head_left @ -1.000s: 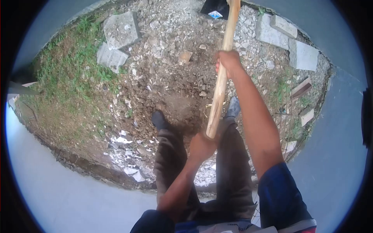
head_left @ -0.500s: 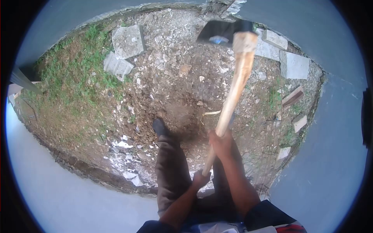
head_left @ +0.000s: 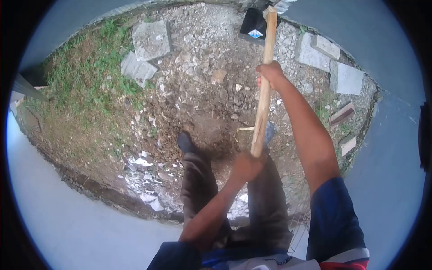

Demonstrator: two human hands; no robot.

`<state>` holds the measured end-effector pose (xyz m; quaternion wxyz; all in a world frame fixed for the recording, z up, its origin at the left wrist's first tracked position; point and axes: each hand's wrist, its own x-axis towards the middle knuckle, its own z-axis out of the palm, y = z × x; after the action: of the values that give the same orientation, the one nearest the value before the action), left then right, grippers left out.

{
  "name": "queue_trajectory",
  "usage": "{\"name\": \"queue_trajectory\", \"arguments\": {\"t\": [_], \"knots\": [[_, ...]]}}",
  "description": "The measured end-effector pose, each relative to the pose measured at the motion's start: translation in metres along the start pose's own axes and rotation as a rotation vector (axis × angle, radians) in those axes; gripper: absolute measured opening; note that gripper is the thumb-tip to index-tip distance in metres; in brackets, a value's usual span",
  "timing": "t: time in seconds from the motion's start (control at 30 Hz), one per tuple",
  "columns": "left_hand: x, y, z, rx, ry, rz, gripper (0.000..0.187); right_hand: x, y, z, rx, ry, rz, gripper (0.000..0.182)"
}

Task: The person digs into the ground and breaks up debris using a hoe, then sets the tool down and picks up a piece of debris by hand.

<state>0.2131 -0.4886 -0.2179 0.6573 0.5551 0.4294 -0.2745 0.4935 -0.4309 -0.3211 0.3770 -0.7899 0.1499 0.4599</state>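
A hoe with a pale wooden handle stretches away from me, its wide black blade at the far end bearing a small blue-and-white label. My left hand is wrapped round the handle's near end, somewhat blurred. Farther up, a little below the blade, my right hand grips the same handle. Beneath lies broken brown soil, with my two feet on either side of it; the right one is partly hidden by the handle.
Concrete slabs lie at the far left, and more blocks lie along the right wall. Grass covers the left side. White rubble lies near my left leg. Thin metal rods are by my right leg.
The hoe's head has moved farther from me, towards the far wall. My right hand has slid up the handle towards the blade, and my left hand has moved forward with the handle end.
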Motion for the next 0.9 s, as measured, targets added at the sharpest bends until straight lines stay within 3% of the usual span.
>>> {"name": "queue_trajectory", "arguments": {"t": [0.1,0.2,0.23,0.33,0.4,0.47,0.5,0.53,0.6,0.63,0.67,0.77,0.8,0.83,0.87,0.9], "knots": [[-0.002,0.001,-0.009,-0.027,0.155,0.316,0.033,-0.013,-0.011,0.017,-0.037,0.145,-0.012,0.021],[0.003,-0.002,-0.012,-0.068,-0.083,0.054,0.034,0.012,0.001,0.009,0.081,0.028,-0.06,0.028],[-0.001,-0.001,-0.005,-0.139,0.043,0.213,0.034,0.022,0.002,0.006,0.1,-0.007,-0.066,0.028],[-0.015,0.002,-0.047,-0.057,0.093,0.112,0.032,0.019,-0.016,0.027,0.189,-0.048,-0.032,0.03],[-0.046,0.059,-0.125,-0.056,-0.01,-0.106,0.031,0.015,-0.032,0.067,0.307,0.05,-0.025,0.031],[-0.046,0.038,-0.164,-0.004,0.016,0.045,0.03,0.002,-0.03,0.084,0.383,0.094,0.009,0.031],[-0.047,0.024,-0.165,0.156,0.049,-0.053,0.029,-0.007,-0.022,0.085,0.403,0.099,0.017,0.032],[-0.06,0.024,-0.151,0.163,0.113,0.105,0.029,-0.014,-0.01,0.082,0.419,0.111,0.025,0.032],[-0.069,-0.012,-0.112,0.247,0.034,-0.022,0.034,-0.031,0.038,0.06,0.402,0.164,0.07,0.02],[-0.07,-0.07,-0.075,0.245,0.078,0.005,0.037,-0.048,0.059,0.046,0.338,0.086,0.104,0.016],[-0.09,-0.071,-0.05,0.29,0.108,-0.071,0.039,-0.067,0.086,0.041,0.342,0.081,0.051,0.015],[-0.14,-0.148,0.004,0.284,0.003,-0.308,0.045,-0.133,0.171,0.047,0.332,0.012,0.172,0.022],[-0.145,-0.21,0.02,0.338,-0.046,-0.398,0.044,-0.158,0.19,0.053,0.362,0.02,0.221,0.023],[-0.151,-0.213,0.021,0.331,-0.095,-0.473,0.043,-0.179,0.206,0.058,0.391,0.017,0.262,0.022],[-0.158,-0.213,0.023,0.32,-0.146,-0.555,0.043,-0.234,0.128,0.044,0.228,0.116,0.228,0.022],[-0.158,-0.206,0.023,0.291,-0.128,-0.52,0.043,-0.224,0.157,0.046,0.3,0.085,0.203,0.022]]}}
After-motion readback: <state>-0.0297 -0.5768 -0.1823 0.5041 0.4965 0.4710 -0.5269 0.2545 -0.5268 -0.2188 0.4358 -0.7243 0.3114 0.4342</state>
